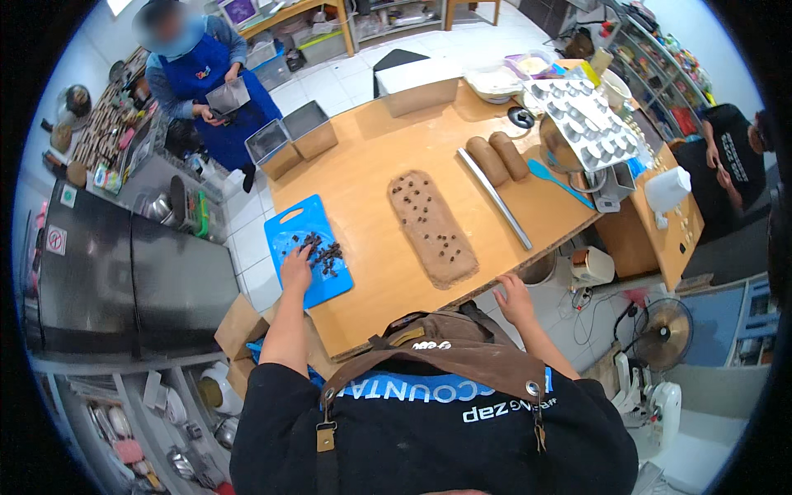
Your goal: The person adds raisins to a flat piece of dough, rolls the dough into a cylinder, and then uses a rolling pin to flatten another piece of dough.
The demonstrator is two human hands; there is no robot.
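My left hand [296, 268] is over a blue cutting board [285, 235], its fingers drawn together at the edge of a pile of small dark chocolate chunks [330, 254]. To the right, a long flattened slab of brown dough [429, 223] lies on the wooden table, with chunks scattered over its far and near parts. My right hand [516, 299] rests at the table's front edge, fingers apart and holding nothing. A metal rolling pin [495, 199] lies right of the slab, beside two rolled brown dough logs [488, 161].
Two loaf tins [308, 129] stand at the table's far left, with a long tin [422, 87] at the back. A blue spatula [559, 183] and muffin trays [590, 124] occupy the right side. A co-worker [210, 82] stands far left; another person [730, 157] is at right.
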